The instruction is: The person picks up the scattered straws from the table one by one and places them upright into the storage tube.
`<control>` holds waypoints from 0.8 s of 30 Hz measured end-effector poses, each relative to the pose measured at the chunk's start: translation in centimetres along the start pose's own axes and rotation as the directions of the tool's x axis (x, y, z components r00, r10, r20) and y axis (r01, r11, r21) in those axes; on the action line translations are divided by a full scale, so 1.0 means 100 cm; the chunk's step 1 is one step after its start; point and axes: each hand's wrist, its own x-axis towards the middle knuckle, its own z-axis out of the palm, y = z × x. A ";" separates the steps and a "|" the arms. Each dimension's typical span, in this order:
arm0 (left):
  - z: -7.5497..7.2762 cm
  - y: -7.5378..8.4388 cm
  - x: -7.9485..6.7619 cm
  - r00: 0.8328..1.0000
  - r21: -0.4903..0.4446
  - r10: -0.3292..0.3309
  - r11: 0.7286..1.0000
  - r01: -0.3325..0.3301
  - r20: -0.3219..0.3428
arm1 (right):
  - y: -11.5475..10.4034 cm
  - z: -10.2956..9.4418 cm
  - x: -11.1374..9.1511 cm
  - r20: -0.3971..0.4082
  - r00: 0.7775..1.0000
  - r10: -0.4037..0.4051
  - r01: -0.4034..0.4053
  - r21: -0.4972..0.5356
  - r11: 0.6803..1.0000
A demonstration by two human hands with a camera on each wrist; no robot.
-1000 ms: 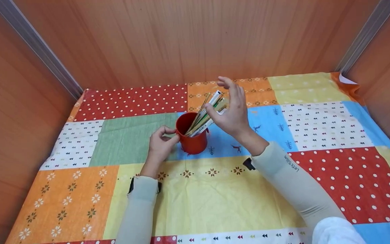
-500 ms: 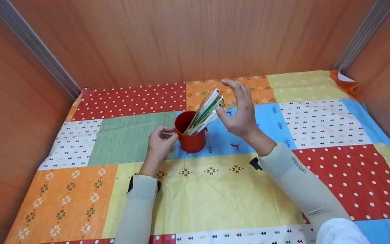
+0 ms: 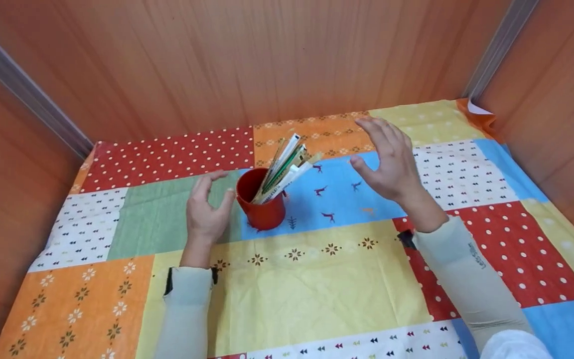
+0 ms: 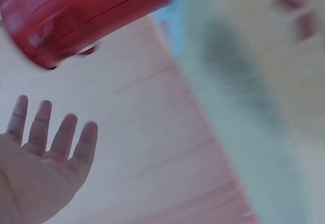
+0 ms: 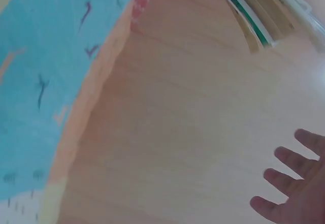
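A red cup [image 3: 266, 215] stands upright on the cloth in the head view, with several thin sticks in paper wrappers [image 3: 287, 167] leaning out of it to the right. Just left of the cup is my left hand [image 3: 207, 214], its fingers spread and holding nothing. The left wrist view shows the cup's side [image 4: 91, 16] beyond that hand's straight fingers [image 4: 38, 132]. Well to the right of the sticks, my right hand [image 3: 391, 159] is raised with fingers apart and nothing in it. The sticks' ends [image 5: 264, 16] appear at the top of the right wrist view, away from its fingers.
A patchwork-print tablecloth [image 3: 327, 289] covers the table. Wood-grain panels [image 3: 287, 60] rise behind it and on both sides, meeting at metal corner strips [image 3: 499, 50]. At the far right corner the cloth is folded up [image 3: 479, 117].
My left hand has let go of the cup's rim and drawn back to the left. My right hand has moved right, away from the sticks. The head view has shifted slightly.
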 end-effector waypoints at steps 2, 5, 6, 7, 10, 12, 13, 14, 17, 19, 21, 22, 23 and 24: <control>-0.013 0.014 0.000 0.999 0.042 0.052 0.998 -0.051 -0.006 | 0.001 -0.009 -0.004 0.048 0.999 0.016 -0.014 -0.034 0.999; -0.030 0.033 0.000 0.993 0.109 0.117 0.987 -0.117 0.003 | 0.004 -0.021 -0.013 0.092 0.995 0.028 -0.022 -0.071 0.997; -0.035 0.038 -0.001 0.991 0.129 0.136 0.982 -0.136 0.009 | 0.005 -0.024 -0.017 0.099 0.995 0.028 -0.020 -0.080 0.997; -0.039 0.042 -0.002 0.988 0.149 0.153 0.977 -0.154 0.017 | 0.007 -0.028 -0.021 0.104 0.994 0.028 -0.019 -0.088 0.996; -0.047 0.048 -0.007 0.980 0.188 0.197 0.961 -0.201 0.039 | 0.010 -0.037 -0.033 0.109 0.994 0.024 -0.014 -0.096 0.995; -0.050 0.050 -0.011 0.976 0.198 0.214 0.955 -0.219 0.047 | 0.012 -0.043 -0.041 0.107 0.994 0.025 -0.014 -0.094 0.995; -0.051 0.050 -0.013 0.974 0.201 0.220 0.953 -0.225 0.049 | 0.013 -0.046 -0.045 0.106 0.994 0.027 -0.017 -0.093 0.996; -0.051 0.050 -0.016 0.973 0.204 0.224 0.952 -0.229 0.051 | 0.014 -0.048 -0.048 0.103 0.994 0.028 -0.019 -0.092 0.996; -0.050 0.048 -0.020 0.972 0.212 0.226 0.949 -0.233 0.059 | 0.015 -0.055 -0.053 0.090 0.995 0.033 -0.025 -0.090 0.996; -0.050 0.046 -0.022 0.972 0.216 0.226 0.948 -0.235 0.065 | 0.014 -0.059 -0.054 0.081 0.996 0.034 -0.026 -0.093 0.995; -0.049 0.044 -0.023 0.971 0.216 0.229 0.947 -0.237 0.063 | 0.012 -0.061 -0.055 0.073 0.997 0.029 -0.022 -0.092 0.996; -0.049 0.043 -0.023 0.972 0.211 0.229 0.948 -0.236 0.061 | 0.011 -0.063 -0.055 0.071 0.997 0.025 -0.019 -0.091 0.996; -0.049 0.042 -0.023 0.972 0.209 0.229 0.949 -0.236 0.060 | 0.010 -0.063 -0.055 0.070 0.997 0.023 -0.017 -0.090 0.996; -0.050 0.042 -0.024 0.972 0.206 0.228 0.950 -0.236 0.058 | 0.009 -0.064 -0.056 0.071 0.997 0.022 -0.015 -0.091 0.996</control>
